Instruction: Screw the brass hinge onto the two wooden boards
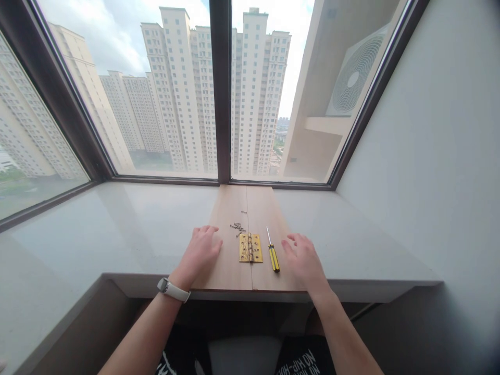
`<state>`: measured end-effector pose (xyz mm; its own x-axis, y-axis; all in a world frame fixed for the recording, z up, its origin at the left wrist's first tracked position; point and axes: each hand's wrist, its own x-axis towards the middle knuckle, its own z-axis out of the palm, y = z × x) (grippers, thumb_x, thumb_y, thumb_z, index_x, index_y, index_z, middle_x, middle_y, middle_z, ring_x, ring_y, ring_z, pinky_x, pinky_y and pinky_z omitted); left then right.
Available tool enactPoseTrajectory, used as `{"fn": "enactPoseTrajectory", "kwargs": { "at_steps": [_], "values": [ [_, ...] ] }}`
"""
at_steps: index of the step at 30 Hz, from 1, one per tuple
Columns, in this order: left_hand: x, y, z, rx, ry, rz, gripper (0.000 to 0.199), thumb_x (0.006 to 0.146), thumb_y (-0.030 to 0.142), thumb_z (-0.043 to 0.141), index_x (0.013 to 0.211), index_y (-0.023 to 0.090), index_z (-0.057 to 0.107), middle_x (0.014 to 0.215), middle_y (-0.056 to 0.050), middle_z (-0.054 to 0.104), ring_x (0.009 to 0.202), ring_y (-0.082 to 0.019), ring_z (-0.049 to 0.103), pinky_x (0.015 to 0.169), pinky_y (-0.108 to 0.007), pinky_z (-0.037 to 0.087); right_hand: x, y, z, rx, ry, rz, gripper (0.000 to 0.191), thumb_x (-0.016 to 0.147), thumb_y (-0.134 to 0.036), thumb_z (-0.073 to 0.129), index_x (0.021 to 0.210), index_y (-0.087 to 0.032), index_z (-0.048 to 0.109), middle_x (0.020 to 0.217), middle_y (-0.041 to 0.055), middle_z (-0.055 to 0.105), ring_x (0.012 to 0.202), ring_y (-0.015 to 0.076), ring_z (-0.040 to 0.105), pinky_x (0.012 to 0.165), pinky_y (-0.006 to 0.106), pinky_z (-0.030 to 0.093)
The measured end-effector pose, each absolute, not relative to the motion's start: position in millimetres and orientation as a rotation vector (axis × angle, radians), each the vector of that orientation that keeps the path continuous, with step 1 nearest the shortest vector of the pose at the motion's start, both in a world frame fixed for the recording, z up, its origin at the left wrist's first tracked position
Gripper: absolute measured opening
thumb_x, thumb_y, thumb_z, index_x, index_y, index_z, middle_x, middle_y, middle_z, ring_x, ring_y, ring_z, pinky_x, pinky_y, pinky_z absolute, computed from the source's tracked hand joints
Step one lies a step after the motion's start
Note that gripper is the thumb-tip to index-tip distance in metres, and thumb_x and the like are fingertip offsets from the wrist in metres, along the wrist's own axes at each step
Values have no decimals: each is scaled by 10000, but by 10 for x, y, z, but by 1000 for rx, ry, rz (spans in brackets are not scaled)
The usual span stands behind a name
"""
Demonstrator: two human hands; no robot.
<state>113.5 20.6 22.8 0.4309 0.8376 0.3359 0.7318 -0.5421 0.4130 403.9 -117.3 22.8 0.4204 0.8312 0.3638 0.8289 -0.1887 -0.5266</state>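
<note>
fingers (211, 229) either side of hinge (250, 248)

Screws (237, 227) too small for a count

The hinge (250, 248) is glossy metal, the boards (258, 208) smooth, apparently matt wood.

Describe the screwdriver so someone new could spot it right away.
Below the big window, two pale wooden boards lie on a white ledge. On the right board, between the gold hinge and the right hand, lies the screwdriver. Unlike the hinge and screws, it has a yellow-and-black handle.
</note>
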Motion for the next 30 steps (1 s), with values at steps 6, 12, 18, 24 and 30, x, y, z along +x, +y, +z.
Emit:
{"fn": "enactPoseTrajectory", "kwargs": {
  "at_steps": [6,12,18,24,30],
  "values": [
    [1622,249,278,2471,1200,680,200,948,293,530,1028,176,672,1097,-120,677,1097,-280,603,953,-385,472,3453,-1290,299,-2183,-1450,69,359,943,-565,536,984,-212,588,1013,96,675,910,247,640,732,329,424],
    [1795,373,222,2456,1240,681,163,961,221,481,873,186,614,961,-102,669,925,-245,627,832,-359,479,3463,-1174,312,-2377,-1467,64,231,984,-388,466,884,-207,569,908,117,699,809,253,664,681,339,380],
    [1593,268,318,2382,1286,675,186,975,216,443,853,191,580,928,-104,680,904,-258,634,811,-377,476,3700,-1196,304,-1911,-1007,456,358,1017,-515,397,954,-211,575,845,95,711,760,230,653,730,364,462],
    [1450,7,360,2155,1180,696,181,1005,303,429,962,216,581,999,-69,708,935,-240,661,827,-365,489,3700,-1228,360,-1059,-665,963,353,878,-456,693,1128,-223,608,987,50,696,881,219,673,861,393,541],
    [1495,-231,323,2164,1013,731,188,1023,319,398,964,236,556,1139,-80,689,1140,-248,595,957,-383,479,3658,-1049,283,-1415,-918,675,304,893,-424,656,728,-210,517,637,-42,495,619,136,479,620,266,405]
  ]
}}
